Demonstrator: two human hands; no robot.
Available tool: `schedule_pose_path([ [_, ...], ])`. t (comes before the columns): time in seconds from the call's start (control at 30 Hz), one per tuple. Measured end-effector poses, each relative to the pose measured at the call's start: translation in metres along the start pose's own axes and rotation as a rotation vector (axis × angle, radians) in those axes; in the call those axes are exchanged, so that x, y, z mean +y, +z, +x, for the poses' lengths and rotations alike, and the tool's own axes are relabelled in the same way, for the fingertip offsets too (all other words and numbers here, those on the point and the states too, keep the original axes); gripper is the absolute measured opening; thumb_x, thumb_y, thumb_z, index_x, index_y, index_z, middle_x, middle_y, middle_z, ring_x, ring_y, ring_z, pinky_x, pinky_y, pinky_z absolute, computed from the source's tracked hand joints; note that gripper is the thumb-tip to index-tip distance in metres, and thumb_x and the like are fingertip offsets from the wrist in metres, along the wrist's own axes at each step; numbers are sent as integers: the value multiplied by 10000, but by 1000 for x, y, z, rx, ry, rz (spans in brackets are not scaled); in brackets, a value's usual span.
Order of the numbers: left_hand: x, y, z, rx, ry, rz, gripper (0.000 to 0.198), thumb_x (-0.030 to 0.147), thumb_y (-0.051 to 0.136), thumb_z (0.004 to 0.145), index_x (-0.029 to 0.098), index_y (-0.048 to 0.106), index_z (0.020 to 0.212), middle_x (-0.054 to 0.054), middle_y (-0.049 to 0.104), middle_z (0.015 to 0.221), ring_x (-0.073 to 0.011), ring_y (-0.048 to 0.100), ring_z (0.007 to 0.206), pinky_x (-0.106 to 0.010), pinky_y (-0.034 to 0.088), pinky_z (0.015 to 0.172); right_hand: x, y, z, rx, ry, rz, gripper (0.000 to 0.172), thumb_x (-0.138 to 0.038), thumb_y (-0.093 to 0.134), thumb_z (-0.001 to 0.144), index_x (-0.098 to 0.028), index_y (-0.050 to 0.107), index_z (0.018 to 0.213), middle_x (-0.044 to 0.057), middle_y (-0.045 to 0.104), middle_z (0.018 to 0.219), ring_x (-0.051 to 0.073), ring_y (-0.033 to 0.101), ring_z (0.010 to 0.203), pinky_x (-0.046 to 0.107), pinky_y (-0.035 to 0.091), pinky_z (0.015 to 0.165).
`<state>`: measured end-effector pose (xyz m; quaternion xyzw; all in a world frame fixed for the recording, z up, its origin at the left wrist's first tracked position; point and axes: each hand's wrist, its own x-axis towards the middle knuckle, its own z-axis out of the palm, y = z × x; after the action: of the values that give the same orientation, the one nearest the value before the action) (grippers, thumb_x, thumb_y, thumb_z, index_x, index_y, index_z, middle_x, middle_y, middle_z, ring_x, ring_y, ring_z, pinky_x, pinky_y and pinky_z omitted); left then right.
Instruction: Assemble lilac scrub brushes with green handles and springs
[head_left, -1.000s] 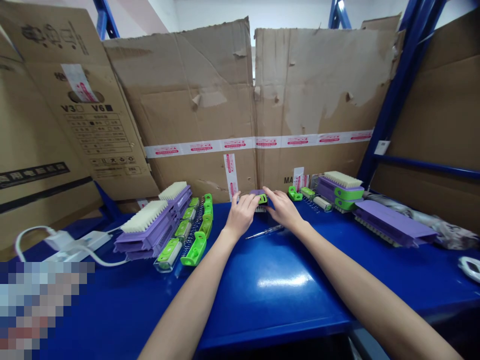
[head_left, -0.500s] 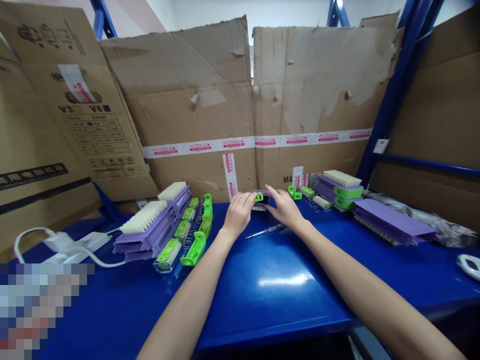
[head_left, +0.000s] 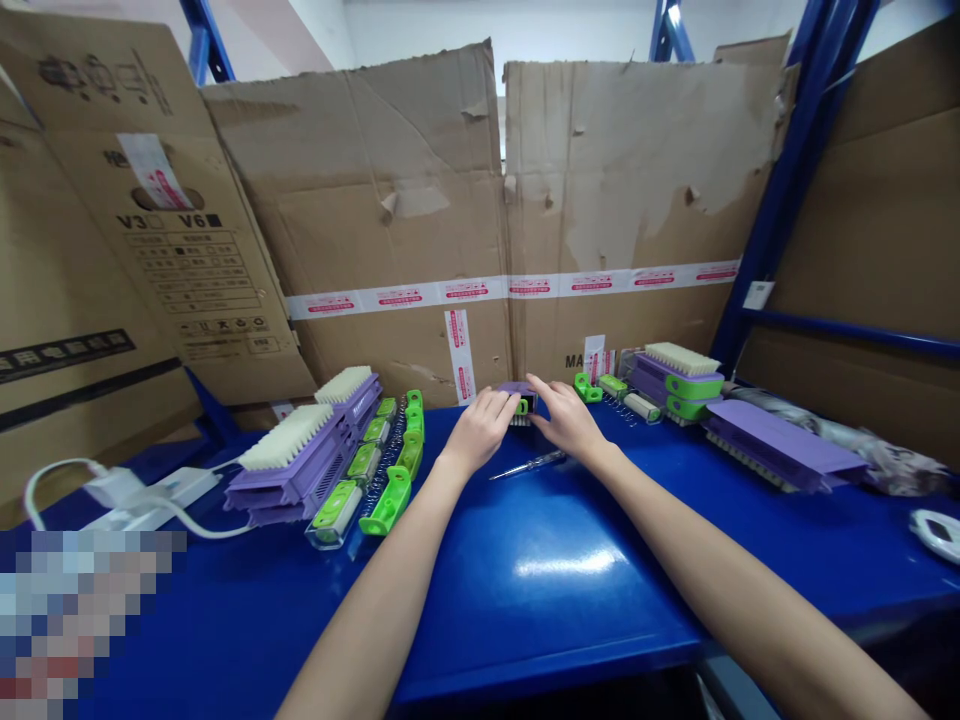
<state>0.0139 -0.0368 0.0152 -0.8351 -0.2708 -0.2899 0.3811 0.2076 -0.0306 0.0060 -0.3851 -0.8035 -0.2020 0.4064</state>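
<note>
Between my hands, at the far middle of the blue table, is a purple brush [head_left: 516,387] with its bristles facing down. My left hand [head_left: 478,432] pinches a small green end piece [head_left: 523,406] against the brush's dark open end. My right hand [head_left: 568,420] grips the right side of the purple body, thumb low and fingers on top. My fingers cover much of both parts, so how far the green piece sits inside cannot be seen. Just below my hands lies a screwdriver [head_left: 527,465] with a clear handle.
To the left are stacked purple brushes [head_left: 292,450], green-topped blocks [head_left: 335,510], springs [head_left: 390,455] and green end caps [head_left: 390,500]. More brushes [head_left: 686,380] stand at the right, beside a purple brush lying bristles down [head_left: 784,440]. A white power strip [head_left: 169,495] is far left. Cardboard [head_left: 397,220] walls the back.
My left hand has moved the green piece slightly right and down, from a tilt to upright at the brush's open end. My right hand keeps its hold.
</note>
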Motion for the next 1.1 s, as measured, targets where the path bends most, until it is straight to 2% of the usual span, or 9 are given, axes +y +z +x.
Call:
schedule_pose_path([
  [0.1, -1, -4, 2, -16, 17, 69, 305, 148, 378, 889, 118, 551, 1138, -101, 623, 1018, -219, 556, 976, -445, 366, 1003, -1, 0, 0, -4, -13, -8, 606, -169, 559, 792, -133, 368, 1366, 134, 633, 1022, 270, 555, 953, 426, 470, 861],
  [0.23, -2, -10, 3, -54, 9, 102, 271, 157, 411, 872, 139, 564, 1094, -91, 627, 972, -223, 545, 929, -437, 386, 932, -1, -1, 1, -19, -6, -3, 594, -169, 552, 795, -134, 376, 1361, 128, 633, 995, 269, 555, 944, 425, 470, 857],
  [0.57, -3, -19, 5, -124, 3, 105, 401, 81, 435, 802, 125, 503, 1195, -107, 610, 1050, -219, 541, 900, -441, 330, 973, -1, -2, 1, -19, -10, 1, 586, -174, 554, 798, -132, 385, 1357, 132, 638, 995, 271, 557, 943, 428, 471, 849],
  [1.1, 2, -19, 9, -123, 6, 124, 317, 148, 350, 894, 125, 536, 1149, -114, 615, 949, -221, 546, 859, -426, 371, 876, 0, -3, 1, -40, -5, -10, 618, -160, 536, 790, -143, 350, 1379, 129, 641, 999, 279, 550, 959, 441, 460, 847],
])
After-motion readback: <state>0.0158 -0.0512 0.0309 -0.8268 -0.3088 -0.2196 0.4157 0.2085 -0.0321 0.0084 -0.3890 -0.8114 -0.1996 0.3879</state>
